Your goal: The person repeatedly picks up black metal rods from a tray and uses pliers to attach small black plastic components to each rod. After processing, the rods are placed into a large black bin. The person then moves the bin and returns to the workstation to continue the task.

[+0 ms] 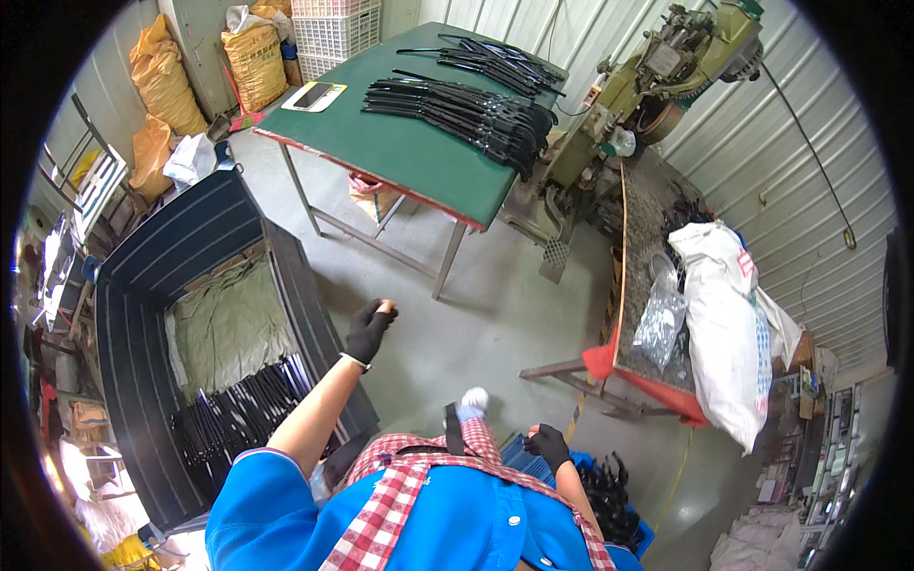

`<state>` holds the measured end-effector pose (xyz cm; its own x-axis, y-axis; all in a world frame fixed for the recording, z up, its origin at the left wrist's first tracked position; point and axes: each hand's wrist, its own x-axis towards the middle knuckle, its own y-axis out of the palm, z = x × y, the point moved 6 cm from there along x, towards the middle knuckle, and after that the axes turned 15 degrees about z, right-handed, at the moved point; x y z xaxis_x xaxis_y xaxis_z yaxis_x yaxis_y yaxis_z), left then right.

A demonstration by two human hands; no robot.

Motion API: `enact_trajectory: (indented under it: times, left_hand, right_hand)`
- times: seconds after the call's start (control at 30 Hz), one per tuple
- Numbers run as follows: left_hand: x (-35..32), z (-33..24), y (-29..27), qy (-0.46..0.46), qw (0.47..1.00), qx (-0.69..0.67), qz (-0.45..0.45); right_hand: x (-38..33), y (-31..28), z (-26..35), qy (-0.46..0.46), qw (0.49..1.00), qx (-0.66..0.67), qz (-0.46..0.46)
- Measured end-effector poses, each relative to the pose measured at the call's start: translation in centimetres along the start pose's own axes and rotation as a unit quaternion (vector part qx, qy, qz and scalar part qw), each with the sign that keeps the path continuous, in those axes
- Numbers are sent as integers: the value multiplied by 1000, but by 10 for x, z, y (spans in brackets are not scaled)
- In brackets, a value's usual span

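My left hand (368, 331), in a black glove with bare fingertips, is held over the floor beside the large dark metal bin (314, 314). Its fingers are curled in and nothing shows in them. Long black rods (238, 414) lie in rows inside that bin, against a greenish cloth (233, 324). Low at my right side, my right hand (547, 445) wears a similar glove. Its fingers are curled too, with no object visible in them. Below it stands a blue crate (644, 541) holding black curved parts (614, 500).
A green-topped table (333, 143) ahead bears piles of black strip-like parts (462, 114) and a phone (311, 94). Right of it are a green machine (609, 124) and a bench (643, 257) with a white sack (719, 314). Orange sacks (255, 65) stand far left.
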<state>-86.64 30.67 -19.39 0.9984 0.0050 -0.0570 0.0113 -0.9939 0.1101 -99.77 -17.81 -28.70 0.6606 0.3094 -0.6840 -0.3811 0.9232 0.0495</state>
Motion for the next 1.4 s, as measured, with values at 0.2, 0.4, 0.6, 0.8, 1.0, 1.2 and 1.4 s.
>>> enact_trajectory:
  times: [0.2,0.4,0.6,0.8,1.0,1.2,1.4]
  left_hand:
    - [146,-39,82,-12,997,-52,50]
    - [243,-47,62,-63,987,-144,-16]
    - [305,-37,56,-74,930,-356,-61]
    - [390,-43,55,-49,886,-446,-113]
    - [442,-32,51,-51,853,-483,-191]
    - [469,-31,41,5,839,-499,-215]
    - [508,-44,42,38,828,-523,-197]
  right_hand:
    - [83,-113,115,-30,999,-22,-1]
    - [211,-182,316,-195,958,-211,17]
    - [344,-175,551,-362,852,-375,47]
    - [461,-145,728,-353,869,-325,120]
    - [602,-115,836,-330,831,-422,146]
    - [693,-102,839,11,919,-245,310]
    - [698,-74,838,18,782,-233,578]
